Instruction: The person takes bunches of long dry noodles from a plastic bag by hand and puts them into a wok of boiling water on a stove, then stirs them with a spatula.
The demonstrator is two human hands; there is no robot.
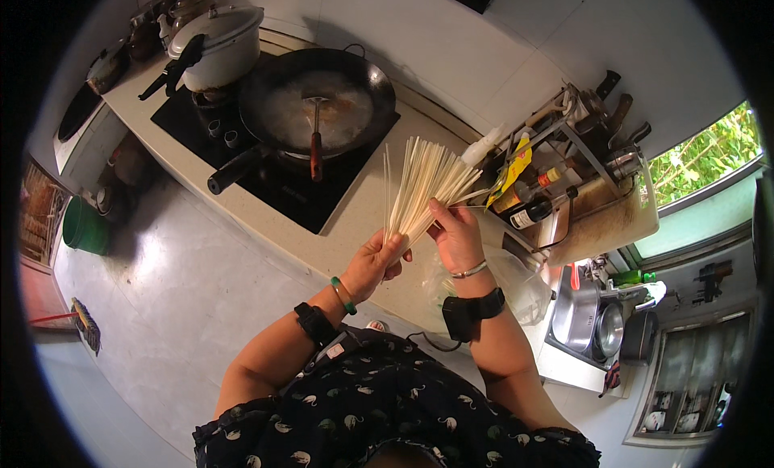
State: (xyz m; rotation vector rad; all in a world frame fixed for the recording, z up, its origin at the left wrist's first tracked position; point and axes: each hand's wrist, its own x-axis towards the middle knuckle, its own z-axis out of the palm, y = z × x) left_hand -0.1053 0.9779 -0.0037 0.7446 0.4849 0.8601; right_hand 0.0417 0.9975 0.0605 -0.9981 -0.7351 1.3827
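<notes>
The noodles (431, 178) are above the desk (367, 198), fanned out at their upper ends; they overlap too closely to be counted. The left hand (372, 262) is closed around their lower end, which the fingers partly hide. The right hand (457, 234) is half curled, its thumb over the fan's right edge, pinching noodles; its fingertips are hard to make out. Steam blurs the contents of the wok (379, 85), and the head of the spatula (316, 149) is partly obscured there. The underside of the bag (520, 287) is hidden, and the right forearm covers part of it. The bottles (524, 216) overlap; their number cannot be confirmed. Count: two hands, one wok, one spatula, one bag, one pot (222, 57), one stove (294, 198) with two knobs (231, 137) visible.
</notes>
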